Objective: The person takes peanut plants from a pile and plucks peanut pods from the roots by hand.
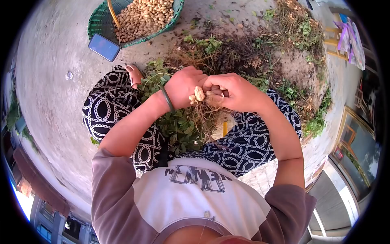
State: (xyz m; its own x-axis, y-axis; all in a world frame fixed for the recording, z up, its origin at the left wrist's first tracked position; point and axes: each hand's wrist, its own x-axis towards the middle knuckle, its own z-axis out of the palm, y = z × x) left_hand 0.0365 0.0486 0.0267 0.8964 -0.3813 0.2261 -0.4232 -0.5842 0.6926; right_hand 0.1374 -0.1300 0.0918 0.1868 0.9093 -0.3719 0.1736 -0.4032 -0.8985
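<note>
My left hand (184, 86), with a dark green bangle at its wrist, is closed around a peanut plant (201, 116). Roots hang below the fist, and leafy stems (183, 130) spread over my lap. A few pale peanuts (199, 93) stick out at the root end, between the two hands. My right hand (235, 91) touches the left one, its fingers curled in. Small peanuts show between the right fingers, partly hidden by them.
A green basket (94, 24) of peanuts with a curved handle stands at the upper left. A phone (104, 47) rests against its side. Pulled plants (298, 26) and dark soil and roots (233, 51) lie ahead and to the right. A plastic bag (351, 42) hangs at far right.
</note>
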